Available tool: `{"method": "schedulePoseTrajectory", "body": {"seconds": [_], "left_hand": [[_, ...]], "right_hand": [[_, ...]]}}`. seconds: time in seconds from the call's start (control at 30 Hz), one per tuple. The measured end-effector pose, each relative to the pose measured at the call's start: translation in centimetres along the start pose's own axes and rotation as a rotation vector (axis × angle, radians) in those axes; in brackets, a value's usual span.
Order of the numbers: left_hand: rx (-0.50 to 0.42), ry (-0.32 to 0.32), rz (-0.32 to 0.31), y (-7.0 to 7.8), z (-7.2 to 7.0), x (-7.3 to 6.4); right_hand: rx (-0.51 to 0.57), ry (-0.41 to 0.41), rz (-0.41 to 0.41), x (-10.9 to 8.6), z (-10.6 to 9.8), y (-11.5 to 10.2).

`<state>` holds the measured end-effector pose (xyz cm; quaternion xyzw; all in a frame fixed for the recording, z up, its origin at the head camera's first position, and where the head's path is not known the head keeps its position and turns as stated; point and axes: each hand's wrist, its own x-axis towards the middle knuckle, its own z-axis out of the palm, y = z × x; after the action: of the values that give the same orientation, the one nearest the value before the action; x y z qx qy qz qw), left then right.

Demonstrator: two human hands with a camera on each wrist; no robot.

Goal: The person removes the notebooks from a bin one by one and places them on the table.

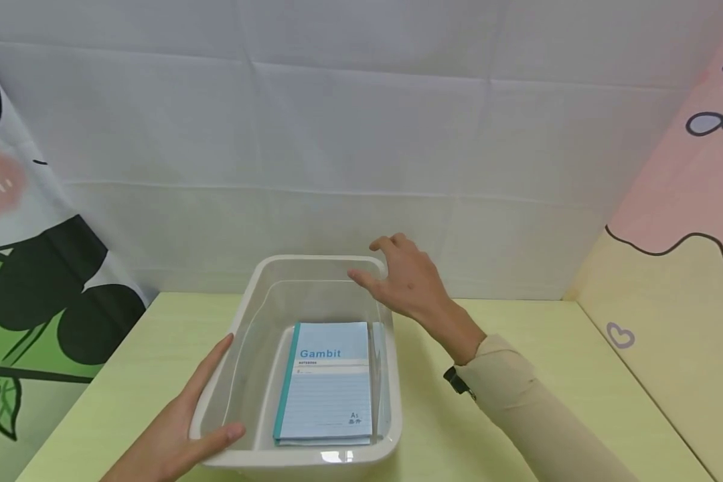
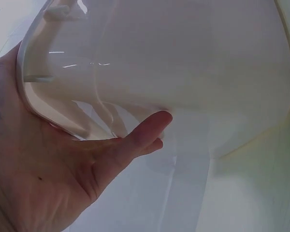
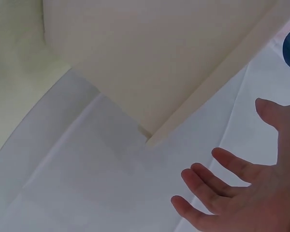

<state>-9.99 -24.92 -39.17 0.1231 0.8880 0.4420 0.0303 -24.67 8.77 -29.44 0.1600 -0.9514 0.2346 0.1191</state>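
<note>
A white plastic bin (image 1: 301, 268) stands on the table. Flat inside it lies a light blue notebook (image 1: 331, 395) marked "Gambit", with a teal spine; a narrow pale blue strip (image 1: 381, 381) shows between it and the bin's right wall. My left hand (image 1: 175, 422) holds the near left corner, thumb over the rim and fingers along the outer side. The left wrist view shows that hand (image 2: 87, 169) against the outer wall. Over the far right corner hovers my right hand (image 1: 410, 278), fingers spread, holding nothing. In the right wrist view, a gap separates its fingers (image 3: 203, 191) from the rim.
Pale yellow-green table (image 1: 488, 402) surface extends on both sides of the bin. A white cloth (image 1: 361, 134) hangs just behind it. Cartoon-printed panels flank the table, one dark and green (image 1: 42, 301), the other pink and yellow (image 1: 669, 301).
</note>
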Motion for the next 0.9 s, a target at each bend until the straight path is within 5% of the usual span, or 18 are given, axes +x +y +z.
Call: {"method": "schedulePoseTrajectory", "body": {"seconds": [0.23,0.6,0.9], "left_hand": [[0.010,0.018,-0.002,0.0,0.0,0.0],[-0.098,-0.053,-0.163,0.7,-0.1,0.5],[-0.149,-0.042,-0.150,0.9,0.0,0.5]], "right_hand": [[0.002,-0.069,-0.003,1.0,0.2,-1.9],[-0.029,-0.113,-0.012,2.4,0.2,-5.0],[-0.053,-0.164,0.012,3.6,0.3,-7.5]]}}
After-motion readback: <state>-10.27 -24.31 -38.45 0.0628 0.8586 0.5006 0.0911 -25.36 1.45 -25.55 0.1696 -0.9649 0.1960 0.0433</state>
